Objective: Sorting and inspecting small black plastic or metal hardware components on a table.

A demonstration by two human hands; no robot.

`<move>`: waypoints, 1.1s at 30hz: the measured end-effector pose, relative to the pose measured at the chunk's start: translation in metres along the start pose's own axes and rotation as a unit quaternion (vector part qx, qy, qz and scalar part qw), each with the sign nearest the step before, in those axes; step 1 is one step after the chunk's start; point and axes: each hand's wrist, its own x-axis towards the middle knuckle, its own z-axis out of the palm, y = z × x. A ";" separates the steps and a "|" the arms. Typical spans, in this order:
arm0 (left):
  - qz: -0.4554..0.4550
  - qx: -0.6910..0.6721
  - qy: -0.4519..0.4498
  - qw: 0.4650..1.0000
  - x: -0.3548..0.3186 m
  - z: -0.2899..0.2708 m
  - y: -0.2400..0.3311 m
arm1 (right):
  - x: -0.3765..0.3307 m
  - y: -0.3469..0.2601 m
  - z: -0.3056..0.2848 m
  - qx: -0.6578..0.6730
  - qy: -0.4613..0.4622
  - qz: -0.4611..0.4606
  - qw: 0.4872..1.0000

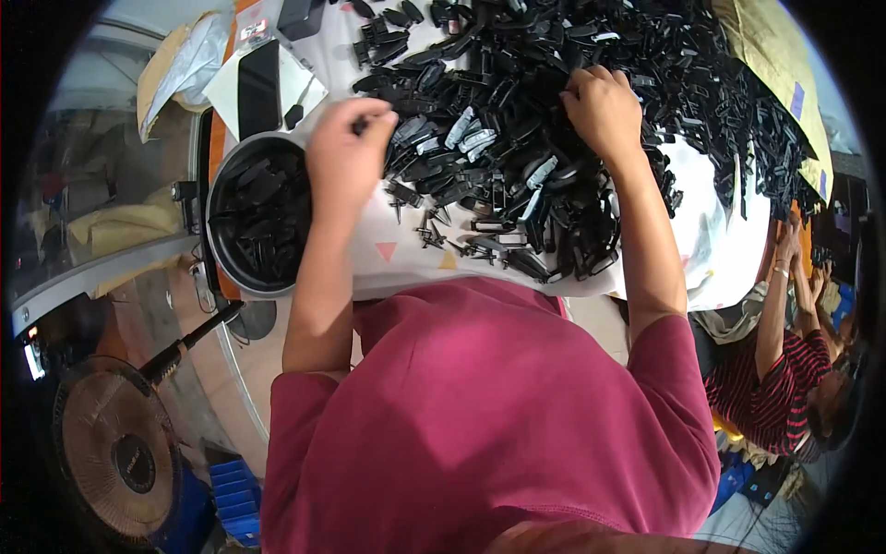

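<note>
Nearest, at left, a round bowl [242, 277] holds black plastic parts. Just beyond it the left hand [346, 152] pinches one small black piece [360, 125] in closed fingers. Farther right, the right hand [604, 106] is curled into the glossy black parts heap [554, 138]; what it grips cannot be told.

we are in a small workshop, at a table [406, 263] heaped with black plastic parts [572, 120]. left of the heap sits a bowl [254, 217] of sorted parts; right of it, another worker [784, 369] sits.
</note>
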 end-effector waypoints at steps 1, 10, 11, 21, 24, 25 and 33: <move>0.017 0.141 -0.046 0.989 -0.004 0.001 0.011 | 0.000 -0.003 0.000 -0.009 -0.009 0.006 1.000; 0.001 0.368 -0.176 0.913 0.002 0.027 0.010 | 0.002 0.005 -0.003 -0.014 0.012 -0.007 1.000; 0.013 0.324 -0.138 0.936 -0.002 0.027 0.010 | -0.002 0.005 -0.001 -0.011 0.097 -0.033 0.995; -0.156 -0.427 -0.191 0.870 -0.017 0.033 0.050 | -0.044 -0.071 -0.057 0.781 -0.078 0.055 0.617; -0.163 -0.482 -0.192 0.839 -0.021 0.033 0.056 | -0.047 -0.069 -0.063 0.819 -0.070 0.091 0.563; -0.168 -0.513 -0.197 0.819 -0.021 0.032 0.057 | -0.048 -0.071 -0.067 0.824 -0.058 0.101 0.554; -0.114 -0.446 -0.240 0.855 -0.027 0.028 0.055 | -0.058 -0.073 -0.076 0.811 -0.098 0.167 0.553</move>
